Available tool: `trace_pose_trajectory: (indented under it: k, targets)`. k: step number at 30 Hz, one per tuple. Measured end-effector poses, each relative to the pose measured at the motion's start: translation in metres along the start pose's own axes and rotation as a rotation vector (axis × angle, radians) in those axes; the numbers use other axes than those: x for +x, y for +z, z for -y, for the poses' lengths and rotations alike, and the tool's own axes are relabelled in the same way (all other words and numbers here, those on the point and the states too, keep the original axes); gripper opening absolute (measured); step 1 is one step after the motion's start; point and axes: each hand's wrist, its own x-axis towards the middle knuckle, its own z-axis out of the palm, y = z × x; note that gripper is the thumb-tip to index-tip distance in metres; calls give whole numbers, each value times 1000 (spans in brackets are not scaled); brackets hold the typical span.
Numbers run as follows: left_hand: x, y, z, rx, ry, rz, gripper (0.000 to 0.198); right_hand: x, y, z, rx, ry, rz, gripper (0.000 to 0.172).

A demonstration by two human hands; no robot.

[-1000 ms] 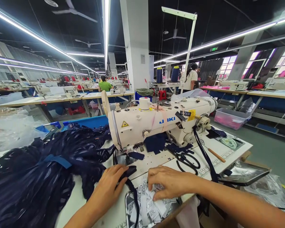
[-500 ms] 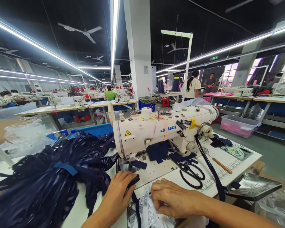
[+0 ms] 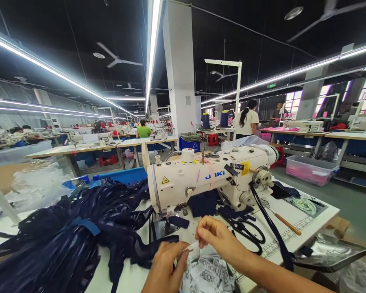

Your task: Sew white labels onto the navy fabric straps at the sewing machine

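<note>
left hand (image 3: 168,266) and right hand (image 3: 217,238) pinching opposite ends of white label (image 3: 190,246), above printed labels (image 3: 208,277). best held taut, untwisted, grip near ends. scissors (image 3: 260,239) beside right forearm, sewing machine (image 3: 183,175) ahead; narrow tabletop (image 3: 129,276) room between navy straps (image 3: 61,244) and left hand.

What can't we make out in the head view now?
All in the head view:
White strip between left hand and right hand: print unreadable, nearly edge-on.
Label pile: lower part cut off by bottom edge.
Scissors: blade tips lost among navy scraps.
Navy bundle: cut off by left and bottom edges.
</note>
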Motion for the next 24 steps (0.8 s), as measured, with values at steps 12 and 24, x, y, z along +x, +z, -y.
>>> trace_pose_trajectory:
  k: [12,24]
  targets:
    - [7,-17,27,596,254,-171,31,11,-2,-11,75,122,-147,38]
    - [21,-4,47,230,-442,226,22,20,-43,-36,-139,65,-198,24]
